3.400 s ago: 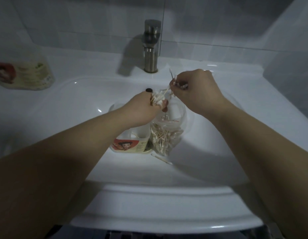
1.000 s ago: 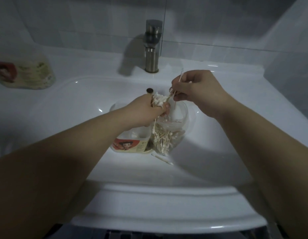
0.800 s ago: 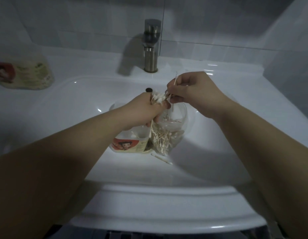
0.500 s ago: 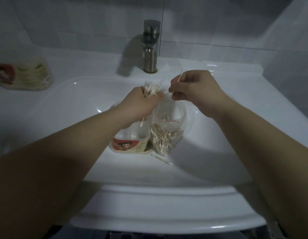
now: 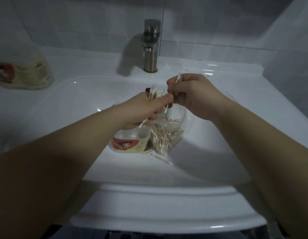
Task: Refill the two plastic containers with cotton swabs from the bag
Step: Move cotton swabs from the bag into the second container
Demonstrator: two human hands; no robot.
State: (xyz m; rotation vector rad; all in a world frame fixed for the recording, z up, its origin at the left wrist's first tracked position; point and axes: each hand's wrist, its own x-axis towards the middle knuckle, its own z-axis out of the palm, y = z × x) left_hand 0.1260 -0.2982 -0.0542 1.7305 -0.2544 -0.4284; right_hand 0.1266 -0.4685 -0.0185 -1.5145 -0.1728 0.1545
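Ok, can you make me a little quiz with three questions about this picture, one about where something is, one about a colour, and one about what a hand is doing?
1. The loose swab lies:
A) inside the bag
B) on the sink floor, just in front of the bag
C) stuck to the wall

2. The sink is:
A) white
B) green
C) black

3. The left hand:
A) lies flat and empty
B) points straight up
C) grips a bunch of swabs

Answers:
1 B, the single swab rests on the basin on the near side of the bag.
2 A, the basin looks white all over.
3 C, its fingers curl round the bunch, whose white tips stick out above.
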